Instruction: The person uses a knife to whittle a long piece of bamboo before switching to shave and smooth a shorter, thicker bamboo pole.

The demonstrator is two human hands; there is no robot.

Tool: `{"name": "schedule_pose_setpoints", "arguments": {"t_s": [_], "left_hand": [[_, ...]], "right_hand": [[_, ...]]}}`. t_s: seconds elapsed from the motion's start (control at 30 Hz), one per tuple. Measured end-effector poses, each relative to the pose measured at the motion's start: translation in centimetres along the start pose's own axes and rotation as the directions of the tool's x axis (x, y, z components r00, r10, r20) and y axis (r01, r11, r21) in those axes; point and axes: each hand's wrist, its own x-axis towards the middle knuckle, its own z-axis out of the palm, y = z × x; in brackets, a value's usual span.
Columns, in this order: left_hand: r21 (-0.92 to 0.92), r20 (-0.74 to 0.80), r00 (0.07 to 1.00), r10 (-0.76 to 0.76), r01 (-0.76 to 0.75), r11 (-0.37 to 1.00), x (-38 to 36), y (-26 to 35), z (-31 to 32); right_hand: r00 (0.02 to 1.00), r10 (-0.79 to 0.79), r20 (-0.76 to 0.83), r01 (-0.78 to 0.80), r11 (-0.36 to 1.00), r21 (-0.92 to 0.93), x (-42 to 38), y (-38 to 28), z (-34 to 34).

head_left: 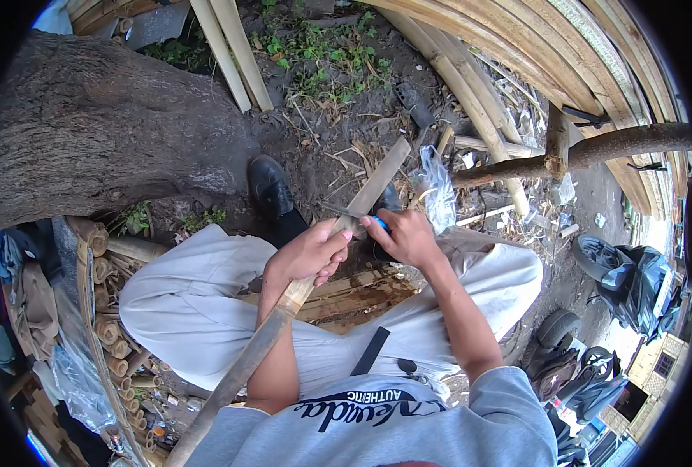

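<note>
A long bamboo strip (382,173) runs diagonally from the lower left, over the lap, to the upper middle. My left hand (309,253) is closed round its middle part, with the fingertips on the near side of the blade. In my right hand (410,236) is a knife (379,223) with a blue handle. Its thin blade lies across the strip, pointing left, just beyond my left fingers. The right thumb is close to the strip's edge.
A thick tree trunk (105,128) lies across the upper left. Stacked bamboo poles (106,331) are at the lower left. A branch rail (595,152) and bent bamboo strips (525,47) fill the upper right. Motorbikes (634,280) stand at the right.
</note>
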Motion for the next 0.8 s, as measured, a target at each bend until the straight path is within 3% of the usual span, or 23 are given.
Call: {"name": "schedule_pose_setpoints", "arguments": {"t_s": [0.23,0.33,0.4,0.47,0.5,0.53,0.6,0.67,0.8], "left_hand": [[0.005,0.034,0.999,-0.02,0.02,1.0,-0.1,-0.2,0.0],[0.095,0.021,0.999,-0.034,0.032,0.995,-0.1,-0.8,0.0],[0.119,0.023,0.998,-0.051,0.048,0.992,-0.2,-1.1,0.1],[0.126,0.032,0.997,-0.072,0.067,0.99,0.0,-0.8,0.2],[0.078,0.043,0.997,-0.067,0.064,0.995,-0.2,-0.1,0.5],[0.026,0.054,0.997,-0.062,0.061,0.998,-0.3,0.6,0.8],[-0.041,0.037,0.998,-0.052,0.054,0.998,-0.5,1.2,0.9],[-0.067,0.05,0.999,-0.008,0.011,0.998,-0.4,1.1,0.6],[-0.078,0.033,0.999,0.005,-0.003,0.997,-0.4,0.8,0.5]], "right_hand": [[0.997,0.066,-0.052,-0.069,0.995,-0.066,1.1,3.2,-0.3],[0.993,0.088,-0.08,-0.094,0.993,-0.077,1.9,7.0,1.1],[0.973,0.163,-0.166,-0.205,0.937,-0.283,2.4,12.0,3.0],[0.902,0.336,-0.273,-0.404,0.879,-0.253,3.0,14.9,3.0],[0.803,0.524,-0.283,-0.575,0.807,-0.137,3.2,12.7,0.5],[0.804,0.522,-0.286,-0.573,0.808,-0.136,3.3,12.2,0.0],[0.696,0.629,-0.346,-0.645,0.76,0.082,3.3,11.5,-0.7],[0.726,0.571,-0.383,-0.556,0.815,0.163,3.0,10.1,-0.9],[0.842,0.33,-0.427,-0.215,0.931,0.294,1.7,6.3,-0.7]]}}
